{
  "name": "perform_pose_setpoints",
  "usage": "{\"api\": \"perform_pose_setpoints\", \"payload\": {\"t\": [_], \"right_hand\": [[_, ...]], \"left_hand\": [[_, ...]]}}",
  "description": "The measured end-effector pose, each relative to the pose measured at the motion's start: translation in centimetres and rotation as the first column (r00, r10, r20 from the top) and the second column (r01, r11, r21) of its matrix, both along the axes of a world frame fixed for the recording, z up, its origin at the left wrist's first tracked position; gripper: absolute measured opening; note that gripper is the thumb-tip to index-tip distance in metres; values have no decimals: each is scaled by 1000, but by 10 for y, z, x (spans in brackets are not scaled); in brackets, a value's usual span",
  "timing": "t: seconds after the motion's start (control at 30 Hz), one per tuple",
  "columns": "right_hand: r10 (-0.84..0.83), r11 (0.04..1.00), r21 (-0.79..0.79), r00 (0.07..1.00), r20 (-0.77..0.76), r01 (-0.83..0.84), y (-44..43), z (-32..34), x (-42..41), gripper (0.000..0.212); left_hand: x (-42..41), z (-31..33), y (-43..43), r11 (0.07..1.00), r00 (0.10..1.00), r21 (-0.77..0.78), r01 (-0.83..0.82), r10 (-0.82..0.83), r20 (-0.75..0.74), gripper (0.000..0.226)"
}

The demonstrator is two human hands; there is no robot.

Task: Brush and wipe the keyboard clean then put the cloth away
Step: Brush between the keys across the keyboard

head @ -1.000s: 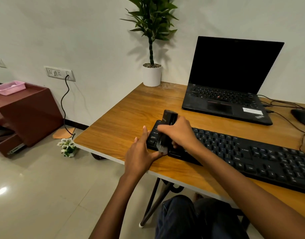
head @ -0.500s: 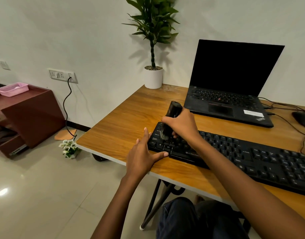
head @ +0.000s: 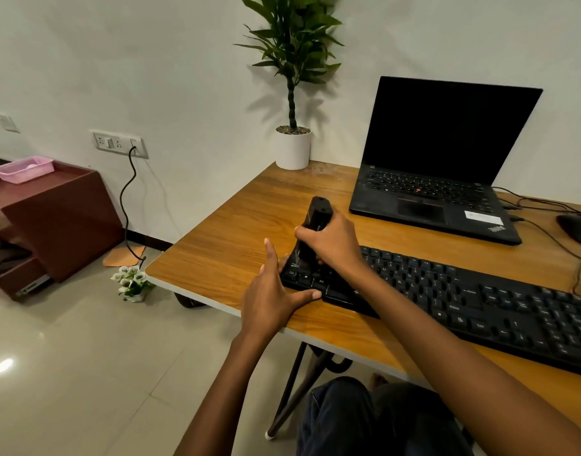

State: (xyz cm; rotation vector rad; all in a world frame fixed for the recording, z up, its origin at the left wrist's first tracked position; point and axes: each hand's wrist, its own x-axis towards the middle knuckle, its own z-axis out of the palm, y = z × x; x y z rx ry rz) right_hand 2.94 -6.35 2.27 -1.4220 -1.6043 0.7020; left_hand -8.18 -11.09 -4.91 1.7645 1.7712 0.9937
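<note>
A long black keyboard (head: 473,301) lies across the near part of the wooden desk (head: 236,245). My right hand (head: 335,241) grips a black brush (head: 317,218) held upright, its bristle end down on the keys at the keyboard's far-left corner. My left hand (head: 272,297) lies flat against the keyboard's left end, fingers straight, thumb along the front edge. No cloth is in view.
An open black laptop (head: 440,166) stands behind the keyboard. A potted plant (head: 292,143) sits at the desk's back left corner. A mouse (head: 578,228) and cables lie at the right. A brown cabinet with a pink tray (head: 22,169) stands on the left.
The brush has travelled from the keyboard's front-left edge back across the keys to the far-left rows. My left hand has stayed braced at the keyboard's left end.
</note>
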Motion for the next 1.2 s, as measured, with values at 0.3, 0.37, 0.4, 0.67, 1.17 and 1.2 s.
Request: {"api": "perform_pose_setpoints", "payload": {"t": [0.3, 0.37, 0.4, 0.67, 1.17, 1.2], "right_hand": [[14, 993, -115, 998, -56, -20, 2, 5, 1, 16], [-44, 998, -43, 998, -54, 42, 12, 4, 3, 18], [-45, 998, -37, 998, -48, 43, 12, 0, 2, 21], [168, 970, -184, 985, 29, -160, -3, 1, -1, 21], [664, 743, -405, 661, 350, -533, 27, 47, 38, 22], [644, 763, -341, 697, 316, -550, 25, 42, 31, 24]], "left_hand": [[1, 1, -1, 999, 1000, 41, 2, -2, 12, 132], [0, 2, -1, 999, 1000, 37, 3, -4, 15, 132], [1, 2, 0, 999, 1000, 37, 3, -4, 14, 132], [1, 1, -1, 999, 1000, 35, -8, 8, 13, 129], [-1, -1, 0, 999, 1000, 36, -9, 8, 29, 131], [-1, -1, -1, 999, 999, 29, -14, 13, 31, 130]]}}
